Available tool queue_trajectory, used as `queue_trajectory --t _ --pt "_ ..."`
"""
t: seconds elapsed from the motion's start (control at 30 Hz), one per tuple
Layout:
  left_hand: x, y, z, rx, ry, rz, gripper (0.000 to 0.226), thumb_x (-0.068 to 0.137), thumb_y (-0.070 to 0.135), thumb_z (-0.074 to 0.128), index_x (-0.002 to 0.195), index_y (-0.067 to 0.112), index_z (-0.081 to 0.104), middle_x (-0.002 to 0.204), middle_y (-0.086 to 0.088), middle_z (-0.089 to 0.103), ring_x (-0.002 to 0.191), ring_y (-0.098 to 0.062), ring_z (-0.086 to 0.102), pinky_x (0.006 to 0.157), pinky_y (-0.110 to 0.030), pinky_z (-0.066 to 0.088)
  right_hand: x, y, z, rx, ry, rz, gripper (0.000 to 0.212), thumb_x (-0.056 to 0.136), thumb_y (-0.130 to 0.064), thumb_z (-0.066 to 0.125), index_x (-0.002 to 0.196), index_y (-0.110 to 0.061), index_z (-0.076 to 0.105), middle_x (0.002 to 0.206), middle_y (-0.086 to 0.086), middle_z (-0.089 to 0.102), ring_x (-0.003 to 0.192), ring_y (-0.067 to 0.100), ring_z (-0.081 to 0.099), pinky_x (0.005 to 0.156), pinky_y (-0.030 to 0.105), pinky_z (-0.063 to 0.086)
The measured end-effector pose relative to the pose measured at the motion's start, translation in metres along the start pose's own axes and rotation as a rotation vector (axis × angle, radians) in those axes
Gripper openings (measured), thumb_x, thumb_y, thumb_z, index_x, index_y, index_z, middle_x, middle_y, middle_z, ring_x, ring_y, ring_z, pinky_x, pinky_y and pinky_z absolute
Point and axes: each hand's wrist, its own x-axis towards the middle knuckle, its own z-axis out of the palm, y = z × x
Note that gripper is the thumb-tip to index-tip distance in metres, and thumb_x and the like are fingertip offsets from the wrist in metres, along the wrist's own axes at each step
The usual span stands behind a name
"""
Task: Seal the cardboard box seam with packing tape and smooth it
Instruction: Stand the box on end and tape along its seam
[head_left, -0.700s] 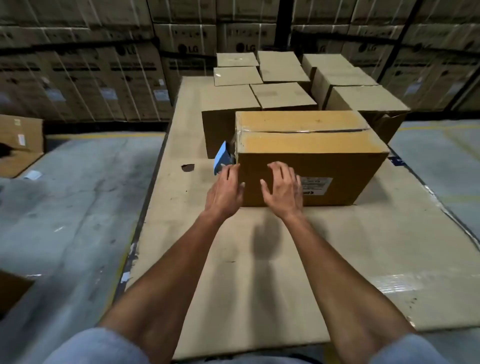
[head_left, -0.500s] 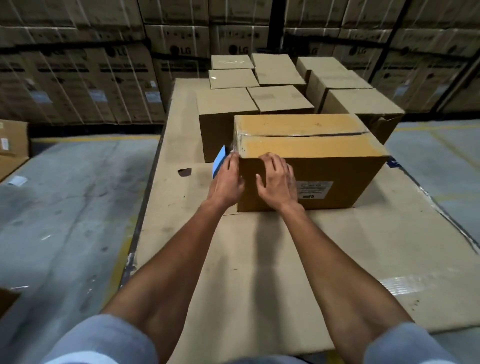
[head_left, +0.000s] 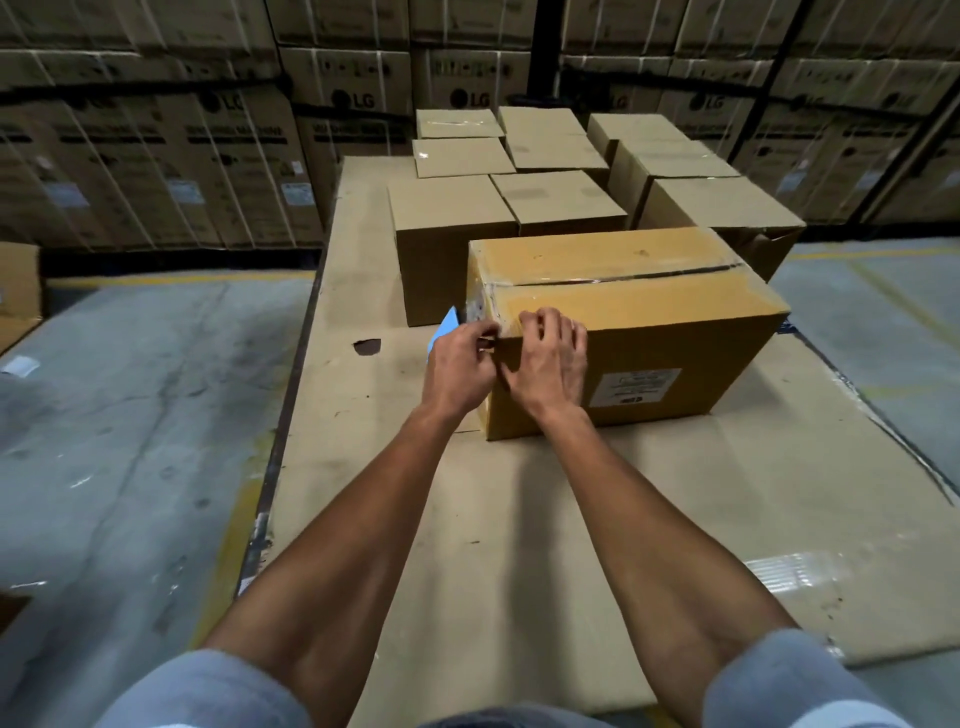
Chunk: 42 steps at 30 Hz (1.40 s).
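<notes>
A brown cardboard box (head_left: 654, 312) lies on the cardboard-covered platform (head_left: 519, 519). Its top seam (head_left: 613, 278) runs left to right under glossy clear tape, which wraps down the left end. My left hand (head_left: 460, 364) is at the box's near-left top corner with fingers curled, pinching at the tape end there. My right hand (head_left: 548, 358) presses on the same corner, fingers bent over the top edge. A blue object (head_left: 444, 330), partly hidden, sticks out behind my left hand beside the box's left end. A white label (head_left: 636, 387) is on the front face.
Several closed cardboard boxes (head_left: 556, 202) stand behind and to the right on the platform. Stacked wrapped cartons (head_left: 156, 156) fill the back wall. Concrete floor (head_left: 130, 415) drops off left of the platform edge. A small dark hole (head_left: 368, 345) marks the platform surface.
Both hands moved up from the box's front face to its near-left top corner. The fingers went from spread flat to curled at the tape end.
</notes>
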Motion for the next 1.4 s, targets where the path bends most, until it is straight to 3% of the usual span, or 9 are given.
queue_trajectory --t 0.23,0.37,0.47,0.63,0.83,1.0,1.13,1.3,1.4 --pt "0.003 0.014 -0.013 0.022 -0.041 0.078 0.021 0.094 0.015 0.066 0.106 0.024 0.08 0.099 0.007 0.078 0.087 -0.01 0.07 0.079 -0.04 0.064 -0.02 0.02 -0.011 0.0 0.058 0.009 0.06 0.086 -0.059 0.066 0.128 -0.019 0.051 0.125 0.011 0.05 0.116 0.026 0.052 0.107 0.045 0.044" --pt "0.02 0.019 -0.007 0.057 -0.095 0.052 0.038 0.101 0.029 0.065 0.139 0.024 0.066 0.14 -0.001 0.061 0.128 -0.019 0.056 0.107 -0.043 0.053 -0.041 0.04 -0.018 0.068 0.048 0.001 0.055 0.089 -0.06 0.057 0.128 -0.021 0.051 0.129 0.011 0.049 0.12 0.027 0.049 0.111 0.048 0.042" --pt "0.033 0.022 0.003 0.1 -0.198 -0.018 0.049 0.104 0.035 0.063 0.152 0.029 0.055 0.165 -0.005 0.039 0.151 -0.026 0.037 0.12 -0.048 0.039 -0.06 0.057 -0.023 0.132 0.039 -0.01 0.055 0.09 -0.059 0.059 0.13 -0.023 0.051 0.133 0.012 0.047 0.124 0.027 0.046 0.116 0.052 0.037" --pt "0.041 0.031 0.012 0.026 -0.323 -0.143 0.065 0.107 0.043 0.058 0.165 0.026 0.035 0.178 -0.007 0.011 0.161 -0.037 0.016 0.127 -0.059 0.027 -0.084 0.074 -0.031 0.289 0.059 -0.031 0.052 0.09 -0.05 0.065 0.132 -0.021 0.054 0.133 0.01 0.042 0.125 0.022 0.037 0.114 0.058 0.041" --pt "0.043 0.03 0.015 0.058 -0.417 -0.172 0.079 0.102 0.046 0.059 0.17 0.024 0.023 0.179 -0.007 -0.002 0.163 -0.041 0.005 0.127 -0.065 0.022 -0.093 0.089 -0.037 0.361 0.015 -0.073 0.049 0.093 -0.045 0.064 0.134 -0.019 0.057 0.136 0.012 0.044 0.138 0.028 0.043 0.129 0.058 0.014" --pt "0.026 0.035 0.008 0.082 -0.399 -0.18 0.076 0.098 0.051 0.062 0.163 0.02 0.037 0.168 -0.007 0.016 0.152 -0.042 0.031 0.115 -0.061 0.048 -0.106 0.109 -0.044 0.397 -0.018 -0.112 0.05 0.094 -0.045 0.064 0.137 -0.019 0.056 0.142 0.014 0.045 0.151 0.032 0.031 0.13 0.05 0.004" --pt "-0.009 0.042 0.005 0.096 -0.316 -0.224 0.075 0.098 0.055 0.063 0.162 0.023 0.038 0.163 -0.004 0.018 0.147 -0.04 0.037 0.114 -0.06 0.049 -0.118 0.133 -0.054 0.389 -0.037 -0.202 0.05 0.097 -0.045 0.061 0.14 -0.021 0.055 0.143 0.014 0.047 0.154 0.032 0.028 0.129 0.052 0.016" --pt "-0.063 0.066 0.007 0.211 -0.127 -0.281 0.078 0.097 0.063 0.061 0.161 0.023 0.04 0.158 -0.011 0.024 0.148 -0.039 0.034 0.122 -0.056 0.039 -0.132 0.162 -0.066 0.38 -0.05 -0.276 0.053 0.099 -0.044 0.055 0.147 -0.02 0.052 0.147 0.011 0.05 0.149 0.03 0.034 0.125 0.047 0.031" --pt "-0.096 0.09 0.009 0.272 -0.041 -0.314 0.078 0.096 0.07 0.059 0.157 0.023 0.044 0.156 -0.012 0.027 0.148 -0.037 0.034 0.119 -0.053 0.041 -0.138 0.186 -0.075 0.396 -0.073 -0.315 0.053 0.101 -0.041 0.05 0.151 -0.02 0.05 0.153 0.009 0.048 0.15 0.028 0.033 0.124 0.047 0.032"
